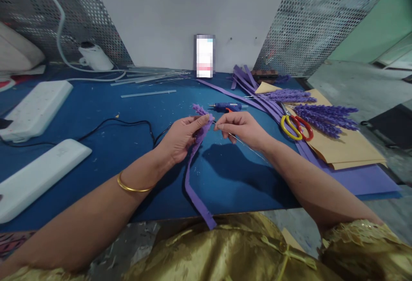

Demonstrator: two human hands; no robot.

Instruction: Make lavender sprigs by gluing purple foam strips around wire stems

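Observation:
My left hand (pixel 188 137) pinches a purple paper strip (pixel 193 190) near its upper end, where it forms a fringed lavender tip (pixel 200 109). The strip's loose tail hangs down over the table's front edge. To the right, my right hand (pixel 240 128) is closed on a thin wire (pixel 246 144) that runs from the flower toward my right forearm. Both hands are close together above the blue tabletop. Just behind them lies a blue glue gun (pixel 227 107) with an orange trigger, partly covered by my right hand.
Right: scissors (pixel 291 127), finished lavender stems (pixel 325 115), brown paper (pixel 347 148) and purple strips (pixel 257 90). Left: two white power strips (pixel 41 109) and a black cord (pixel 119 120). Clear glue sticks (pixel 148 93) and wires lie behind, near an upright phone (pixel 204 56).

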